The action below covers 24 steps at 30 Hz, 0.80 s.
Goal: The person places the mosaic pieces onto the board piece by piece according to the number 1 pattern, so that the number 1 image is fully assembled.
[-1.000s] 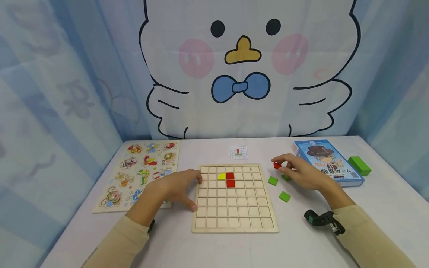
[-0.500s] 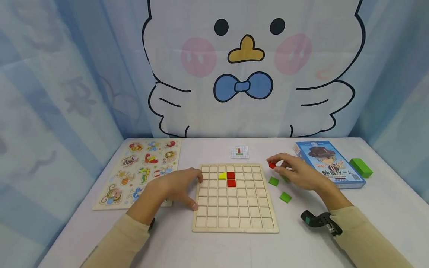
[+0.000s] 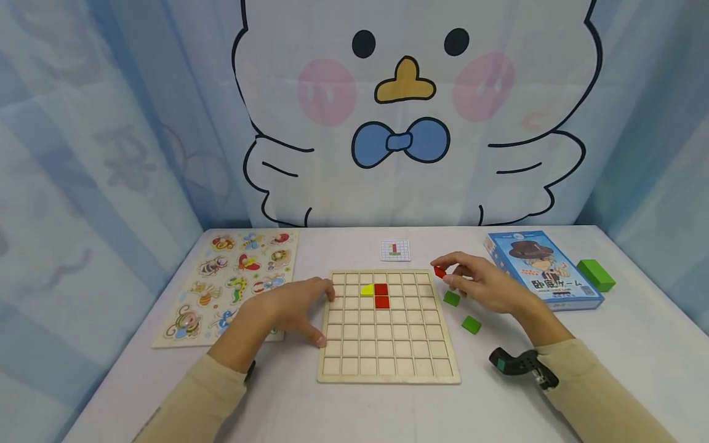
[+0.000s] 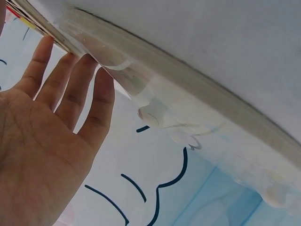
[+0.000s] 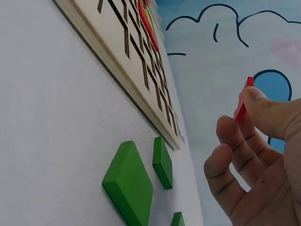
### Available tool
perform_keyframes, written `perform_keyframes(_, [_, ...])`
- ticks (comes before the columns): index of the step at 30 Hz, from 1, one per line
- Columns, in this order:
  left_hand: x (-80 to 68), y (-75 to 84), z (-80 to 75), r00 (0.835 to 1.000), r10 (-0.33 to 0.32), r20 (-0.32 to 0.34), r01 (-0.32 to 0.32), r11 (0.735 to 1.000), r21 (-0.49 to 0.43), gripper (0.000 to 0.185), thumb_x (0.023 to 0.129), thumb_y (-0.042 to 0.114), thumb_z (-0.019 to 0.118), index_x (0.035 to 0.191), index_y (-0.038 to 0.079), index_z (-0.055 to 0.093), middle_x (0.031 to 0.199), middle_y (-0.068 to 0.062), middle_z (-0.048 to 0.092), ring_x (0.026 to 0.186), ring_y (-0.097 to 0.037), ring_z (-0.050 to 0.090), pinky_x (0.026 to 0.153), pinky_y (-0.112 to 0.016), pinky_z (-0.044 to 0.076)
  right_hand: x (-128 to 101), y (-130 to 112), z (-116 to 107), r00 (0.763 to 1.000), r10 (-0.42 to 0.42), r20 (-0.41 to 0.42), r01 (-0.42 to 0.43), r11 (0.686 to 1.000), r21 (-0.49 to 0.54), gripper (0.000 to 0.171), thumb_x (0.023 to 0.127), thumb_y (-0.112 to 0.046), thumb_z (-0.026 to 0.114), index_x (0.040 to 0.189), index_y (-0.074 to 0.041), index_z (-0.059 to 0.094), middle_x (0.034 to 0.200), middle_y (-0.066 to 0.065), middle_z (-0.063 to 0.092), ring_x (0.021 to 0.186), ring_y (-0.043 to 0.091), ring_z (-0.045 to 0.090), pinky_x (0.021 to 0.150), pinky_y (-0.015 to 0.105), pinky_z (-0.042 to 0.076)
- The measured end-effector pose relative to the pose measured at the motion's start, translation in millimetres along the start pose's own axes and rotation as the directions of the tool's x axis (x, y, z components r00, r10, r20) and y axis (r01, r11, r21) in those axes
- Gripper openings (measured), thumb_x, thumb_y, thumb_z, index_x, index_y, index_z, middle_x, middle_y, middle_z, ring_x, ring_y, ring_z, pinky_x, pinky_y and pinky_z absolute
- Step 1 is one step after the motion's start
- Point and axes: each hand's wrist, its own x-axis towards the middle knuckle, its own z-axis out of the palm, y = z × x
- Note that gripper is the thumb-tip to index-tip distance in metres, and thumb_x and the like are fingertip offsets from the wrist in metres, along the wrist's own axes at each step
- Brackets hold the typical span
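Fingers (image 3: 450,278) of the right hand (image 3: 487,286) pinch a red tile (image 3: 440,272) raised above the surface (image 3: 498,394), just beside the upper right corner of the wooden grid board (image 3: 388,375). The board's cells hold two red tiles (image 3: 380,295) and a yellow piece (image 3: 367,290). The left hand (image 3: 288,307) rests, fingers relaxed, apparently touching the board's left edge. Green tiles (image 3: 471,324) lie on the surface nearby.
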Motion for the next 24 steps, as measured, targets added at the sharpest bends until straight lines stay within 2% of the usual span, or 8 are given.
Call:
perform_keyframes(9, [-1.2, 3.4, -1.0, 1.000, -0.008, 0.001, 0.008, 1.000, 0.004, 0.074, 0.070, 0.043, 0.095, 0.129, 0.028, 0.053, 0.146, 0.001, 0.053, 0.124, -0.017, 0.053, 0.110, -0.044, 0.044, 2.5, -3.3, 6.1, 0.999, -0.031, 0.029, 0.031, 0.999, 0.028, 0.033, 0.105, -0.012, 0.060, 0.137, -0.006, 0.059, 0.137, 0.017, 0.059, 0.088, 0.034, 0.062, 0.070, 0.034, 0.056])
perform_keyframes(13, [-0.1, 1.8, -0.6, 1.000, -0.003, -0.006, 0.003, 1.000, 0.007, 0.073, 0.071, 0.044, 0.095, 0.129, 0.028, 0.053, 0.148, 0.001, 0.052, 0.127, -0.017, 0.052, 0.112, -0.045, 0.043, 4.3, -5.4, 7.1, 0.999, -0.041, 0.034, 0.040, 0.999, 0.010, 0.033, 0.105, -0.014, 0.060, 0.137, -0.006, 0.059, 0.133, 0.013, 0.060, 0.085, 0.033, 0.062, 0.070, 0.034, 0.054])
perform_keyframes(19, [2.6, -1.4, 1.7, 1.000, 0.015, -0.001, -0.015, 1.000, -0.007, 0.074, 0.070, 0.045, 0.095, 0.129, 0.029, 0.053, 0.150, 0.002, 0.050, 0.132, -0.018, 0.050, 0.114, -0.045, 0.041, 7.1, -9.3, 7.5, 0.997, -0.058, 0.044, 0.059, 0.998, -0.015, 0.033, 0.105, -0.014, 0.060, 0.137, -0.005, 0.059, 0.129, 0.011, 0.062, 0.091, 0.026, 0.062, 0.070, 0.033, 0.055])
perform_keyframes(22, [2.4, -1.2, 1.8, 1.000, 0.010, 0.000, -0.010, 1.000, 0.006, 0.074, 0.070, 0.046, 0.095, 0.129, 0.029, 0.053, 0.148, 0.002, 0.051, 0.127, -0.017, 0.052, 0.112, -0.045, 0.042, 10.5, -13.0, 8.6, 0.996, -0.075, 0.051, 0.075, 0.997, -0.003, 0.033, 0.105, -0.014, 0.060, 0.136, -0.003, 0.059, 0.126, 0.014, 0.063, 0.093, 0.025, 0.061, 0.070, 0.035, 0.057])
perform_keyframes(24, [1.8, -0.5, 0.8, 1.000, 0.009, 0.002, -0.009, 1.000, 0.012, 0.074, 0.070, 0.046, 0.095, 0.128, 0.029, 0.053, 0.146, 0.002, 0.052, 0.124, -0.017, 0.053, 0.110, -0.045, 0.044, 12.8, -15.5, 9.9, 0.994, -0.087, 0.061, 0.087, 0.996, 0.015, 0.034, 0.105, -0.013, 0.060, 0.137, -0.002, 0.059, 0.124, 0.017, 0.063, 0.091, 0.028, 0.061, 0.069, 0.035, 0.057])
